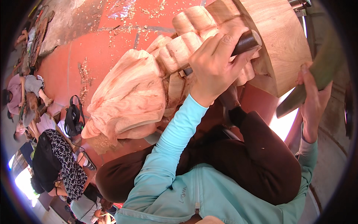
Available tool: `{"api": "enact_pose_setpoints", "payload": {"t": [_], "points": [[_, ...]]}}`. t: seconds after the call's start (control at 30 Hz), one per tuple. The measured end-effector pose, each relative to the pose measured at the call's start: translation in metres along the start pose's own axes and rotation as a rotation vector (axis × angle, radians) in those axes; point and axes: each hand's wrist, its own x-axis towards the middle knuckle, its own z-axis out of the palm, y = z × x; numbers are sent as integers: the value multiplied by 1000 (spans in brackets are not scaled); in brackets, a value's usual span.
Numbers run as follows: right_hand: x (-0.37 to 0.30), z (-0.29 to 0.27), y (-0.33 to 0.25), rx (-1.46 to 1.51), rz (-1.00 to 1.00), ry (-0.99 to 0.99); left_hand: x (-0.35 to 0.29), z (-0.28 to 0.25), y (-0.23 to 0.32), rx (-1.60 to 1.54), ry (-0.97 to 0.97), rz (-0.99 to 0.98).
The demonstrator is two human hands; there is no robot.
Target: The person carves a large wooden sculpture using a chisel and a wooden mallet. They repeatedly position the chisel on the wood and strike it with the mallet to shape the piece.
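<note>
A large pale wooden carving [128,87] lies before me, with rounded, lobed forms at its far end and flowing folds at its near left end. My left hand [216,65] is wrapped round the dark handle of a chisel [246,43]. The metal blade shows below the fist, its tip at a recess in the carving by a small chip. To the right, my right hand [314,99] grips a long, flat wooden mallet [323,65], somewhat blurred and held tilted beside the carving's broad smooth slab [278,33], apart from the chisel.
Wood shavings [85,76] lie scattered over the red tiled floor [56,71]. My bent legs [257,160] are close under the carving. At left are a black backpack [74,117] and several other people, one in patterned trousers [67,162]. Tools [37,37] line the far left.
</note>
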Motion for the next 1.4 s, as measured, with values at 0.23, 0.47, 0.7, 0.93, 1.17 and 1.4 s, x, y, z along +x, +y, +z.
{"api": "enact_pose_setpoints", "payload": {"t": [0.23,0.47,0.7,0.93,1.17,1.4], "points": [[-4,13,4,-575,-452,-169,-4,1,-1,28,-53,-20],[-5,-6,28,-510,-207,-110,-2,-6,5,19,-130,-55],[-5,6,20,-196,-73,-137,-3,-10,5,30,-139,-48],[-13,21,4,-408,-424,-296,-2,-14,9,35,-129,-35],[-22,13,12,-163,-101,-40,-3,-32,47,198,-268,384],[-24,16,13,-350,-370,-118,0,2,29,-45,-215,8]]}}
